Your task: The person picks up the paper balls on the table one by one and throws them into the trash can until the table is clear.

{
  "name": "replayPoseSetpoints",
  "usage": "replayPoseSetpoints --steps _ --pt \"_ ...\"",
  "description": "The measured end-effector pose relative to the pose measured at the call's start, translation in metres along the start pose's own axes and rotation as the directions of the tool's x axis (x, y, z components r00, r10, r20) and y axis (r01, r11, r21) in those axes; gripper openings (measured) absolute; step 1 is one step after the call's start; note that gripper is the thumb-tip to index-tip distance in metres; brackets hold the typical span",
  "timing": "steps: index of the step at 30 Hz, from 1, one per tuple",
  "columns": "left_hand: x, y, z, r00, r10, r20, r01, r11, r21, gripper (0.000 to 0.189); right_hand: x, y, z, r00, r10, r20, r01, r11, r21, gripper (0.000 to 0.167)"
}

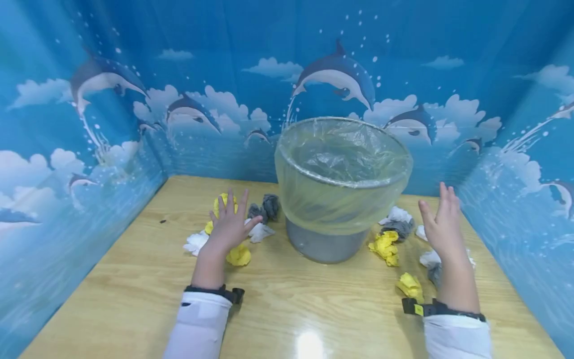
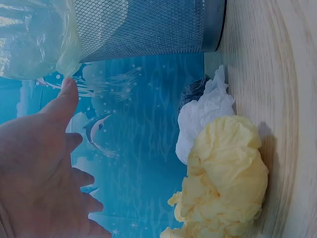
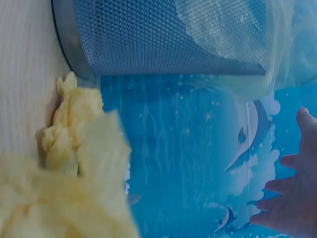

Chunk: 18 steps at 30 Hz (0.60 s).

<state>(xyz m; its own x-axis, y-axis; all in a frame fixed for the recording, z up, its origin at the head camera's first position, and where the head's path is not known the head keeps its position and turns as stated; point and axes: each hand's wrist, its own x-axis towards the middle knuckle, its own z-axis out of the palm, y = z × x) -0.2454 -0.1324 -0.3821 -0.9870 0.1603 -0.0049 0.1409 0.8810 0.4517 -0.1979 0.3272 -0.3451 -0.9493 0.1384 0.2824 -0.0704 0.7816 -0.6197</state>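
A grey mesh waste bin (image 1: 325, 247) stands on the table, lined with a pale yellow plastic bag (image 1: 341, 207) folded over its rim. My left hand (image 1: 229, 227) hovers left of the bin with fingers spread, holding nothing. Below it lie crumpled yellow (image 1: 239, 255), white (image 1: 196, 243) and dark grey (image 1: 270, 205) pieces. On the bin's other side my right hand (image 1: 444, 232) is raised, its fingers extended and nothing in it. Around that hand are more crumpled pieces: yellow (image 1: 384, 248), grey (image 1: 398, 229) and white (image 1: 430, 258). Neither hand touches the bin.
Blue curtains (image 1: 215, 65) printed with dolphins and clouds enclose the back and both sides of the wooden table (image 1: 278, 309). A small dark speck (image 1: 163, 221) lies at the table's left. Each wrist wears a black strap (image 1: 211, 290).
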Motion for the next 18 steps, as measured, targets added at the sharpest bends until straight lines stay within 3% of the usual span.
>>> replayPoseSetpoints --steps 6,11,15,18 --pt "-0.001 0.004 0.003 1.0 0.015 0.013 -0.015 1.0 0.013 0.086 0.008 -0.011 -0.004 1.0 -0.02 0.002 0.019 0.997 0.079 0.073" --pt "-0.003 0.009 0.001 0.999 0.021 0.041 -0.021 1.0 -0.009 0.086 0.018 -0.022 -0.008 0.999 -0.039 -0.007 0.04 0.977 0.21 0.07" --pt "-0.005 0.014 0.0 0.998 0.032 0.058 -0.033 0.999 0.004 0.085 0.024 -0.036 -0.01 1.0 0.002 0.016 -0.007 0.931 0.364 0.07" --pt "-0.007 0.015 0.001 0.996 0.059 0.073 -0.065 0.994 0.083 0.079 0.026 -0.046 -0.011 0.998 0.056 0.025 -0.061 0.882 0.467 0.071"
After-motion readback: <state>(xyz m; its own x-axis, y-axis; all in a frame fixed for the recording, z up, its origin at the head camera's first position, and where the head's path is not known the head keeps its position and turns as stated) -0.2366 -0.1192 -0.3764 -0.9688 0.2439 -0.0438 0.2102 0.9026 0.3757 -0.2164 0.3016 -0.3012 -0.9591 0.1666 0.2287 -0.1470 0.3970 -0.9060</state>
